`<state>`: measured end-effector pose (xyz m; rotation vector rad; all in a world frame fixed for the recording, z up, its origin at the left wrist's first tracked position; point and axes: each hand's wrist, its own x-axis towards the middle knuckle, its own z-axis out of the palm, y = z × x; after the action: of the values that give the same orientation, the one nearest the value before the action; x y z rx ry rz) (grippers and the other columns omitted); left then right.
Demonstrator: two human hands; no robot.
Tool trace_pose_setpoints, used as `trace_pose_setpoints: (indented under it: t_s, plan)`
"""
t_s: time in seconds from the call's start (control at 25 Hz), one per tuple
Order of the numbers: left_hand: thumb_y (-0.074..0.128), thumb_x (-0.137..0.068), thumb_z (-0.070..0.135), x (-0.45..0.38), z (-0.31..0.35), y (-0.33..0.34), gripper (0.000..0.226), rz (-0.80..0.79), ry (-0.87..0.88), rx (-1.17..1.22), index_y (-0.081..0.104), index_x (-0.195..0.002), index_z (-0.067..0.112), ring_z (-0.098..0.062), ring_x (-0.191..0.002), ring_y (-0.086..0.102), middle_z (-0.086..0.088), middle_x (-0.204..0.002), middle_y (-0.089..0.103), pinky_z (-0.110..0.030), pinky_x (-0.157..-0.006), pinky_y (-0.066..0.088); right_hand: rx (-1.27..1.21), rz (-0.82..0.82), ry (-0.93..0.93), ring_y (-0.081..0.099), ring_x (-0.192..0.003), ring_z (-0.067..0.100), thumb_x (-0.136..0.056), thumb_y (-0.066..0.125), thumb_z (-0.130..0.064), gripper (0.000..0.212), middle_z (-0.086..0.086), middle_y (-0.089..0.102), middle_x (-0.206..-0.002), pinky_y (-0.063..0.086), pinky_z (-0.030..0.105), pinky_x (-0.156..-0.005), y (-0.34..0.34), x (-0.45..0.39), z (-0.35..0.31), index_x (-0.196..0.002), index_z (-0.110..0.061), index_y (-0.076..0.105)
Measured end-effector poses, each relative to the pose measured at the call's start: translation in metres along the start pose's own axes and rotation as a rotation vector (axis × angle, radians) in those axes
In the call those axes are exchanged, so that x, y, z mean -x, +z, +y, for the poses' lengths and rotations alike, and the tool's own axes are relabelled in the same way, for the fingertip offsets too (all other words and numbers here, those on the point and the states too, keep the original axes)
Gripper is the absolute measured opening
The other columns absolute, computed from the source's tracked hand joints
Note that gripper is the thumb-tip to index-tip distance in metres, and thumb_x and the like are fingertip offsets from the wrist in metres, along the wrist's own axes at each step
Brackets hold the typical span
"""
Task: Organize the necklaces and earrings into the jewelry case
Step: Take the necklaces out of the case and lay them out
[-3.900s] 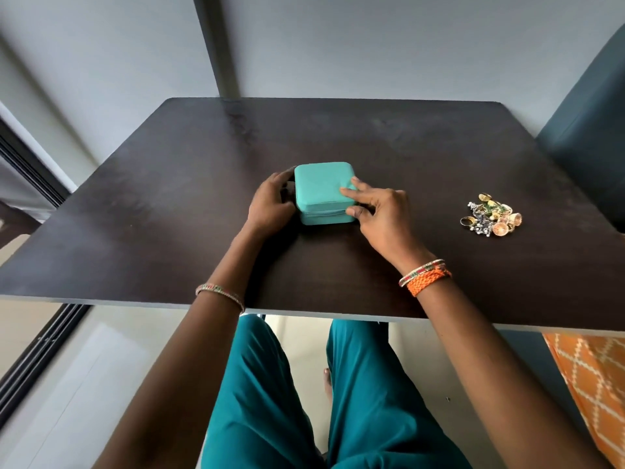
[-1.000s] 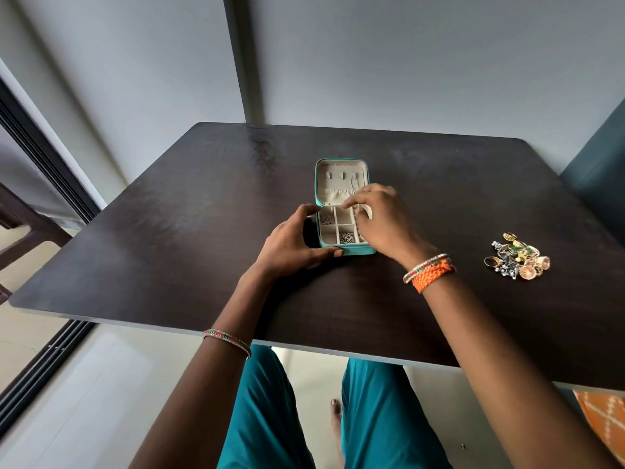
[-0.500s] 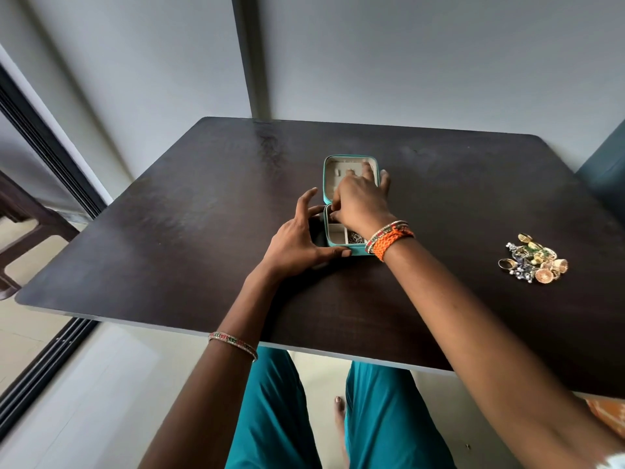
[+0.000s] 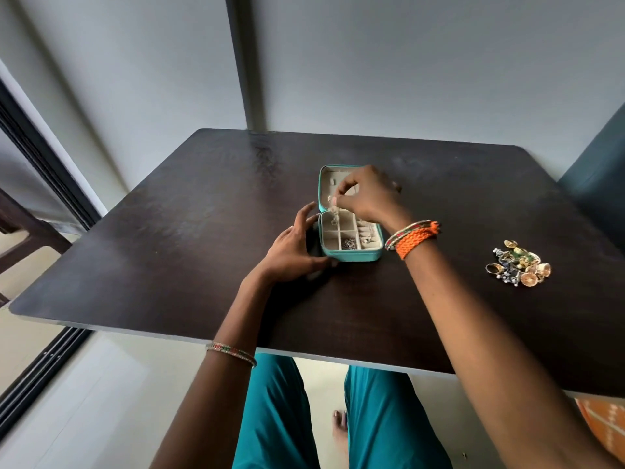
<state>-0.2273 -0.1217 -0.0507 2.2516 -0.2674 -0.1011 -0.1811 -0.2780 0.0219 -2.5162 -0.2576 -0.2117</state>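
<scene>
Dark table (image 4: 203,252), grey wall behind. Jewelry case (image 4: 350,255) lies open at centre. Right hand (image 4: 368,198) pinches a thin chain (image 4: 334,214) above its tray; left hand (image 4: 291,252), fingers spread, steadies its 9 o'clock side. Earring pile (image 4: 517,264) at 3 o'clock is unsorted, so most work looks left.

jewelry case (image 4: 351,254) open mid-table | left: left hand (image 4: 291,252) against its wall | over lid: right hand (image 4: 368,198) | far right: jewelry pile (image 4: 519,263), bare tabletop (image 4: 456,218) between | behind: bare tabletop to wall
</scene>
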Motion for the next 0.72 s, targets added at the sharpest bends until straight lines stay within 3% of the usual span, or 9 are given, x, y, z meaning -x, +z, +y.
trace_pose_setpoints:
  t_s: [0.08,0.16,0.24,0.28,0.4,0.52,0.6,0.72]
  plan:
    - [0.071,-0.068,0.022,0.007,0.007,-0.003,0.092,-0.031,-0.018,0.128,0.022,-0.146,0.021,-0.016,-0.132,0.041,-0.001,-0.151,0.033,-0.025,-0.107,0.037,-0.3,-0.053,0.0,0.06,-0.084,0.013,-0.078,0.074,-0.017,0.004,0.003,0.071,-0.085,0.047,0.035,-0.08,-0.019,0.006,-0.001,-0.075,-0.019,0.071]
    - [0.058,-0.08,-0.002,0.016,0.019,-0.005,0.057,0.116,-0.012,0.25,0.047,-0.133,0.018,-0.011,-0.127,0.045,0.0,-0.143,0.043,-0.024,-0.099,0.042,-0.511,-0.113,0.019,0.061,-0.08,0.012,-0.078,0.075,-0.013,0.005,0.008,0.072,-0.086,0.051,0.033,-0.08,-0.031,0.014,-0.002,-0.082,-0.012,0.073]
    - [0.053,-0.089,-0.003,0.025,0.04,-0.009,0.035,0.297,0.048,0.381,0.061,-0.12,0.011,0.001,-0.112,0.055,0.003,-0.122,0.06,-0.021,-0.094,0.047,-0.653,-0.17,0.008,0.063,-0.081,0.01,-0.079,0.074,-0.012,0.01,0.004,0.071,-0.086,0.051,0.029,-0.081,-0.039,0.024,-0.005,-0.088,-0.007,0.073]
    - [0.052,-0.093,0.003,0.03,0.053,-0.011,0.026,0.304,0.082,0.488,0.063,-0.116,0.006,0.005,-0.1,0.06,0.002,-0.111,0.065,-0.012,-0.082,0.047,-0.716,-0.192,-0.001,0.064,-0.08,0.009,-0.079,0.073,-0.01,0.009,0.003,0.07,-0.084,0.052,0.024,-0.078,-0.041,0.029,-0.008,-0.088,-0.006,0.072]
    - [0.051,-0.096,0.012,0.039,0.08,-0.012,0.018,0.305,0.158,0.635,0.065,-0.103,0.003,0.0,-0.08,0.065,-0.005,-0.091,0.07,-0.006,-0.064,0.044,-0.866,-0.201,-0.031,0.064,-0.066,0.004,-0.082,0.068,-0.003,0.005,0.002,0.07,-0.074,0.048,0.013,-0.06,-0.049,0.05,-0.022,-0.082,-0.007,0.07]
    - [0.057,-0.092,0.009,0.046,0.086,-0.011,0.012,0.402,0.151,0.775,0.068,-0.092,0.003,-0.004,-0.066,0.066,0.0,-0.071,0.071,-0.011,-0.058,0.046,-0.961,-0.12,0.017,0.063,-0.063,0.001,-0.082,0.067,-0.002,0.004,0.003,0.068,-0.076,0.047,0.012,-0.055,-0.051,0.065,-0.027,-0.081,-0.005,0.069]
    - [0.059,-0.091,0.01,0.052,0.084,-0.01,0.012,0.43,0.106,0.824,0.07,-0.091,0.005,-0.006,-0.067,0.067,0.001,-0.071,0.072,-0.015,-0.06,0.049,-1.04,-0.092,0.063,0.065,-0.071,0.007,-0.084,0.065,-0.003,0.006,0.005,0.067,-0.082,0.051,0.016,-0.059,-0.049,0.074,-0.023,-0.081,-0.008,0.067]
    - [0.059,-0.091,0.011,0.061,0.086,-0.013,0.011,0.426,0.061,0.89,0.07,-0.089,0.009,-0.009,-0.07,0.068,-0.001,-0.073,0.074,-0.02,-0.063,0.054,-1.289,-0.096,0.113,0.067,-0.078,0.018,-0.09,0.055,-0.002,0.013,0.009,0.069,-0.082,0.055,0.029,-0.077,-0.051,0.087,-0.017,-0.08,-0.01,0.06]
